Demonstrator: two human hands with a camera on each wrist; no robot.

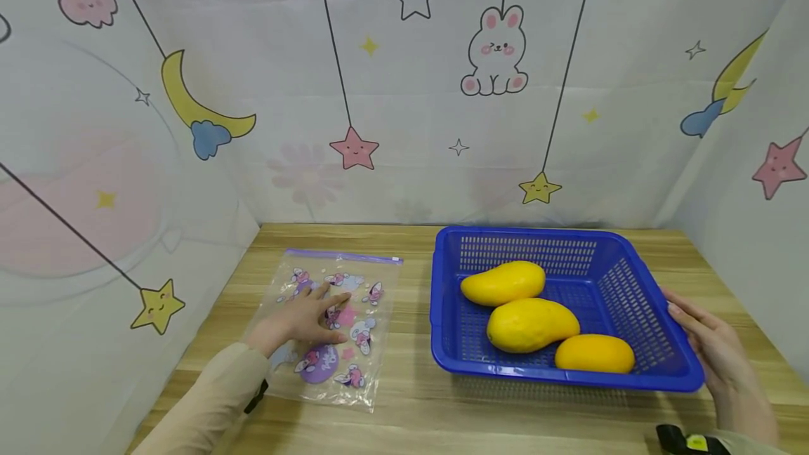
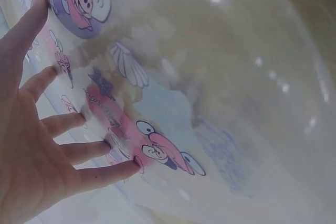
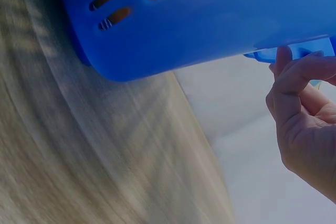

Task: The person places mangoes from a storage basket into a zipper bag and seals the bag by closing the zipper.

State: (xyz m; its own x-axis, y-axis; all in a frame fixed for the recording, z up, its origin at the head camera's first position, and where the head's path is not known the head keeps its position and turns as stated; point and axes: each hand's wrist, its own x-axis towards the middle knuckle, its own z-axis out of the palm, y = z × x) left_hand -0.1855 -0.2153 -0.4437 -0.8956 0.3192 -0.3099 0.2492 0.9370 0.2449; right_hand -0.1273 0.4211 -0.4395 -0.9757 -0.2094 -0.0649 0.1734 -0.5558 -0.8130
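Lying flat on the wooden tabletop (image 1: pixel 411 385), just left of the blue basket (image 1: pixel 537 376), the clear printed bag (image 1: pixel 355 340) is partly hidden: the left hand (image 1: pixel 302 318) covers some of its pictures, and the left sleeve (image 1: pixel 218 388) crosses its near corner farthest from the basket. Its outline is hard to make out in the left wrist view. The long axis runs roughly away from the person, with the purple zip strip (image 1: pixel 341 255) at the far end and the white slider (image 1: pixel 397 259) at the strip's basket-side tip. Fingers spread and straight, the left hand rests on the bag. At the basket's right side, the right hand (image 1: pixel 717 343) grips the rim, some fingers partly hidden. Inside the basket lie three yellow mangoes (image 1: pixel 534 325), the nearest partly hidden by the near rim. Behind the basket, a printed cloth (image 1: pixel 411 90) is cut off at the top.
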